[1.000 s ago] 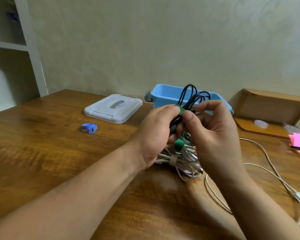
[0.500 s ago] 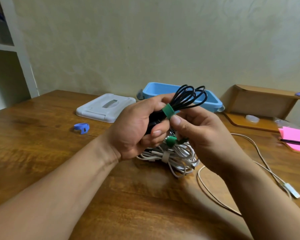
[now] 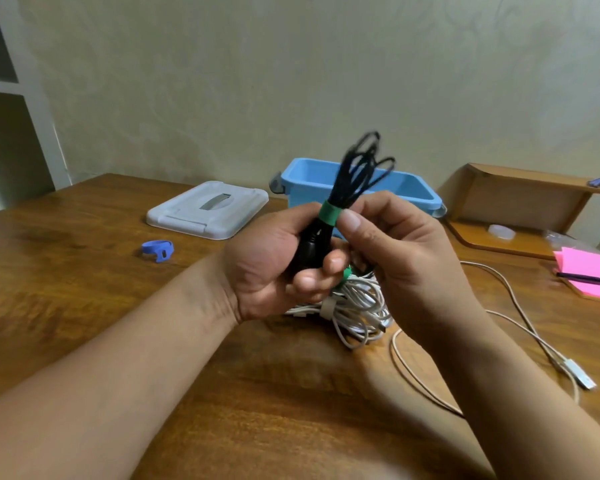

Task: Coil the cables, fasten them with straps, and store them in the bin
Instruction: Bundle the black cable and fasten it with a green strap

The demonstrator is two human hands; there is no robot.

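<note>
Hands first: the left hand is wrapped round the lower part of the coiled black cable, fingers curled tight, holding it upright above the table. The right hand pinches the green strap at the bundle's neck, thumb flat on the band, other fingers curled behind. The loops fan out above the strap, in front of the open blue bin. They're motion-blurred, so we can't tell whether the strap's tail is fully closed; prob. near done.

Risks, as we judge them: if the thumb comes off before the strap end has stuck, the band may peel & the loops spring apart. A slack wrap would let the coil slip out on the way to the bin. Under both hands sits a pile of white cables w/ at least one strap on, and a loose white cable trails off to the right. Lowering the bundle carelessly could snag either. A spare blue strap lies well to the left, near the lid, so fetching it means freeing a hand.
</note>
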